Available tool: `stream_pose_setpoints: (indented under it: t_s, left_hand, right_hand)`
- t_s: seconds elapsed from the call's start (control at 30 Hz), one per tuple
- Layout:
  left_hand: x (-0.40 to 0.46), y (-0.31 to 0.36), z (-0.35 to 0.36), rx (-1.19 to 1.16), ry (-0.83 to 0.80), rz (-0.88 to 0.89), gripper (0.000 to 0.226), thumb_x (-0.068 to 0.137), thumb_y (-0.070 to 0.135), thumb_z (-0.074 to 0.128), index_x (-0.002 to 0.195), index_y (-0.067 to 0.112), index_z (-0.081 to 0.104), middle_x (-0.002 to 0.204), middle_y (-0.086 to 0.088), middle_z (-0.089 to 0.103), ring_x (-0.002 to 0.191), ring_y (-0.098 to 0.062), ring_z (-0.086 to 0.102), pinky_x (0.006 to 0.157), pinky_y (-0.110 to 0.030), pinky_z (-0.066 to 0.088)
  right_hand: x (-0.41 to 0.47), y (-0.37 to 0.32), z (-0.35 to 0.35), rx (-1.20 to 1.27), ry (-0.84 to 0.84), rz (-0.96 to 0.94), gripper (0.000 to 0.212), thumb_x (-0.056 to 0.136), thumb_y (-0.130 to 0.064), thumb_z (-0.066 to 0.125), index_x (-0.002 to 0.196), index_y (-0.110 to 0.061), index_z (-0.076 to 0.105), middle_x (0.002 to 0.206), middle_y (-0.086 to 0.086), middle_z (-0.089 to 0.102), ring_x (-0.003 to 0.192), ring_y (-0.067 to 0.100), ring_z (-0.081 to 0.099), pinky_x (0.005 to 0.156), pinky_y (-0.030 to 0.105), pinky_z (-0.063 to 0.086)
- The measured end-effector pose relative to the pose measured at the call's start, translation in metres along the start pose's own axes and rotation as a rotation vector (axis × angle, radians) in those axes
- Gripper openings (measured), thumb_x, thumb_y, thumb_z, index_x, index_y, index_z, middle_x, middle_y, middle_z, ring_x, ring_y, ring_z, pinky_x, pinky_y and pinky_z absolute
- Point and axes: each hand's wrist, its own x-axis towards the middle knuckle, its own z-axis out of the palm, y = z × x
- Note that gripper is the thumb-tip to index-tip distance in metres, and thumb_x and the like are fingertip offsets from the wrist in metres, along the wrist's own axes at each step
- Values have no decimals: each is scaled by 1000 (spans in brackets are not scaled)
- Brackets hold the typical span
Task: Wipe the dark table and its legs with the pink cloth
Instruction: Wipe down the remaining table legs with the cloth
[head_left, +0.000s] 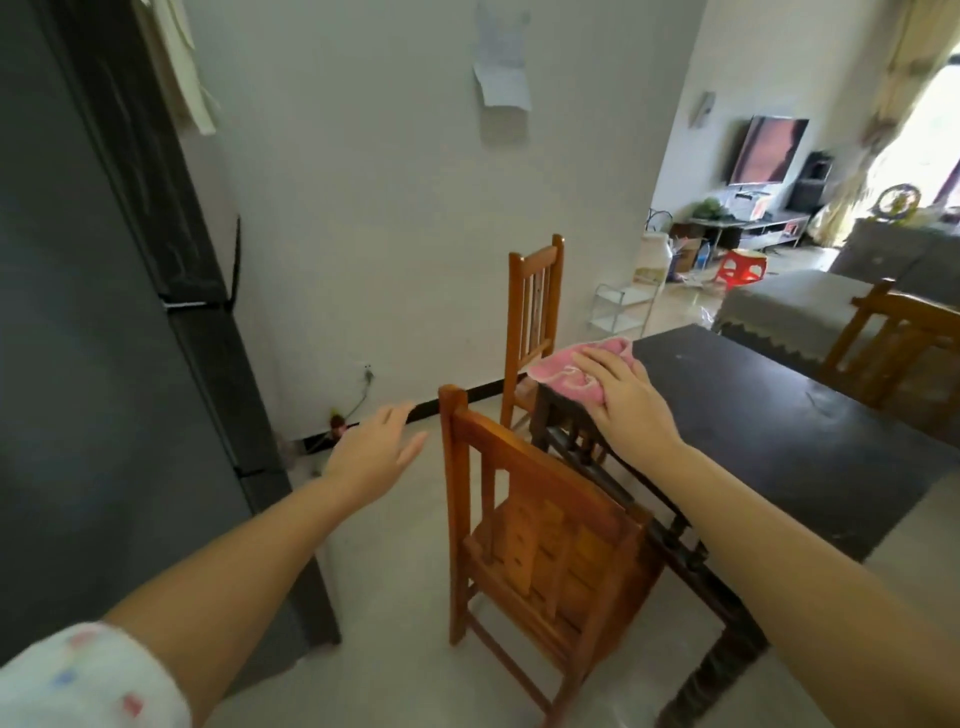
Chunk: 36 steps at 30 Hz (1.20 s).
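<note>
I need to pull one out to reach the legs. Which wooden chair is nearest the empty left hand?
The near chair, its back just right of the left hand. The others stand at the table's far corner and far side.

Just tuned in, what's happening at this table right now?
A person is wiping the dark table with a pink cloth. The right hand presses the cloth flat on the table's far corner, where part of the cloth hangs over the edge. The left hand is open in the air, holding nothing, beside a wooden chair pushed up to the table's side. No hand is at the table legs.
</note>
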Motion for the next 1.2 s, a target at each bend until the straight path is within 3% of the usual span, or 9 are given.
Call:
stream_pose_setpoints:
  t_s: [0.27,0.57,0.87,1.03,1.2]
  left_hand:
    - [72,-59,-12,42,10,66,52,96,40,35,140,12,29,141,-8,40,126,-22,41,99,-36,39]
    - [229,-101,44,182,-52,143,50,96,41,33,137,14,31,133,-7,46,115,-25,47,92,-36,37]
    - [388,-139,110,92,-204,131,50,96,41,33,137,13,30,133,-10,45,117,-29,47,95,-39,38]
    - [473,-169,181,149,-387,199,51,96,41,33,137,12,30,133,-13,43,118,-30,45,95,-41,38]
    - [569,-179,241,134,-586,281,52,96,43,33,139,14,29,140,-10,39,126,-26,39,100,-42,34]
  right_hand:
    - [78,-48,79,20,-174,11,46,94,-29,52,138,-22,41,143,0,42,133,24,33,108,36,32]
    - [203,2,181,-66,-286,-56,46,94,-35,49,138,-27,38,145,-3,38,133,22,34,107,36,33]
    - [293,62,276,6,-450,134,47,94,-36,48,139,-26,38,145,-2,38,132,24,34,107,38,32]
    - [309,85,336,94,-400,327,45,93,-35,49,137,-29,40,142,-5,41,132,22,34,107,39,34]
    - [335,109,387,23,-474,565,44,94,-36,47,137,-29,40,143,-5,39,131,24,34,106,38,36]
